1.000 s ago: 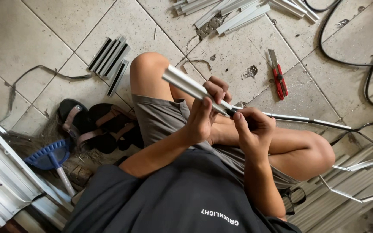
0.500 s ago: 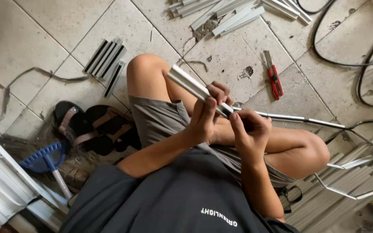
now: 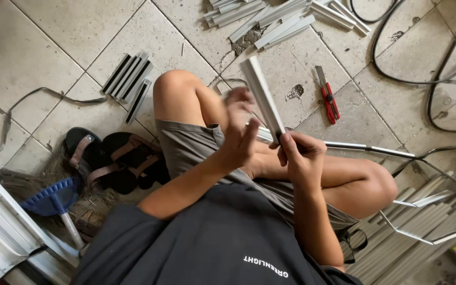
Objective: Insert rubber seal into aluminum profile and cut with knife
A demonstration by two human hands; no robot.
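The hands are working over the person's crossed legs: the right hand [image 3: 301,155] is closing its fingers around the lower end of a short grey metal strip [image 3: 262,97], holding it tilted upward and away from the body. The left hand [image 3: 238,134] is spread open with nothing in its grip, its palm hovering just beside the strip's lower part; the fingertips are blurred, so whether they are touching the metal cannot be told.

Judging from this, the person is turning or checking the strip in hand, and bringing the free hand onto it would call for a steady hold at the lower end so the piece is not swinging.

A long thin metal rod [image 3: 365,149] is lying across the person's knee, running toward the right edge of the floor. Red-handled pliers [image 3: 329,100] are lying on the tiled floor [image 3: 43,47] beyond the knee. More cut strips [image 3: 281,18] are piling up near the top edge, a small bundle of dark strips [image 3: 131,79] is lying to the left, and dark sandals [image 3: 112,158] and a blue brush [image 3: 54,198] are sitting toward the lower left corner.
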